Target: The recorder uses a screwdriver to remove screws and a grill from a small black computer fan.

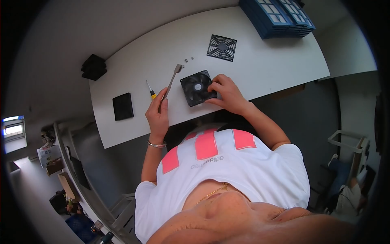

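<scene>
My left hand [158, 113] is closed around the handle of a slim grey brush [172, 79]. The small brush head points away from me, just left of a black computer fan [191, 90]. This square fan lies on the white table with its round hub facing up. My right hand [228, 96] grips the fan's right side, fingertips over the frame edge and thumb at the near corner. Several small screws [186, 60] lie beyond the brush head. A black fan grille [222, 47] rests farther back. Left of the brush is a screwdriver [150, 90] with a yellow-and-black handle.
A flat black square piece [123, 106] lies on the left of the white table [260, 69]. Black square parts [94, 67] are piled at the far left edge. Stacked blue trays or boxes [280, 20] stand at the far right. The table's near edge is close to my body.
</scene>
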### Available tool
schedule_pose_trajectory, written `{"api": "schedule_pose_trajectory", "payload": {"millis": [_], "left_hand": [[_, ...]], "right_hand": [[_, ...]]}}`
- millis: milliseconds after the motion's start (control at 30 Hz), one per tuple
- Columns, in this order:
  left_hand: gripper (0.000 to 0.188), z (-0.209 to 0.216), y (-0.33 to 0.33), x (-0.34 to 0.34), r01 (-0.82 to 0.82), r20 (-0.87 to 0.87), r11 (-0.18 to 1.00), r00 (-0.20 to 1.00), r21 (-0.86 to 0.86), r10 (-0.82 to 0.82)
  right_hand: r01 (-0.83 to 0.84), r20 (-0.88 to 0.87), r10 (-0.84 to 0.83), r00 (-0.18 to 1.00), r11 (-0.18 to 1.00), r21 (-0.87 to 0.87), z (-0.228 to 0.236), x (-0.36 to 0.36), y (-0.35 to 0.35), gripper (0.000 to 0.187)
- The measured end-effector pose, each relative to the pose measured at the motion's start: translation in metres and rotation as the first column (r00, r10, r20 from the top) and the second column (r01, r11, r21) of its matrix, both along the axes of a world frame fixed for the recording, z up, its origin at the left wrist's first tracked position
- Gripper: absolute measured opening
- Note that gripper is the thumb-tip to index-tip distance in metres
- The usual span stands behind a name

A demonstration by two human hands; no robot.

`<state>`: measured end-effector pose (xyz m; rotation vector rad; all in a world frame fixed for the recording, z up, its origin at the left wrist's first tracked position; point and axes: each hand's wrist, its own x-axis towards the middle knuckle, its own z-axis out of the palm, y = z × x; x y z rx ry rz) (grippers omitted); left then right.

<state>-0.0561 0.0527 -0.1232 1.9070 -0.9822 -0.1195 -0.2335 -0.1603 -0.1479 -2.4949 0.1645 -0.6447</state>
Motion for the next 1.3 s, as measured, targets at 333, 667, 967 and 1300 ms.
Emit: {"api": "schedule_pose_trajectory", "payload": {"millis": [333, 667, 967, 1300], "left_hand": [[0.032, -0.029, 0.009, -0.008, -0.025, -0.281, 0.994, 0.960, -0.103, -0.005], [0.031, -0.030, 0.005, -0.017, 0.047, 0.076, 0.992, 0.996, -0.115, -0.038], [0.036, -0.033, 0.004, -0.019, 0.125, 0.160, 0.989, 0.981, -0.076, -0.112], [0.030, -0.005, 0.005, -0.009, 0.305, 0.009, 0.948, 0.952, 0.089, -0.307]], "right_hand": [[0.108, -0.205, 0.047, 0.978, 0.723, 0.682, 0.043, -0.001, -0.016, 0.029], [0.392, -0.432, 0.123, 0.893, 0.258, 0.883, 0.044, -0.003, -0.066, 0.046], [0.433, -0.476, -0.190, 0.859, 0.766, 0.476, 0.025, -0.010, -0.047, 0.046], [0.248, -0.092, -0.236, 0.967, 0.957, 0.153, 0.019, -0.028, -0.012, 0.064]]}}
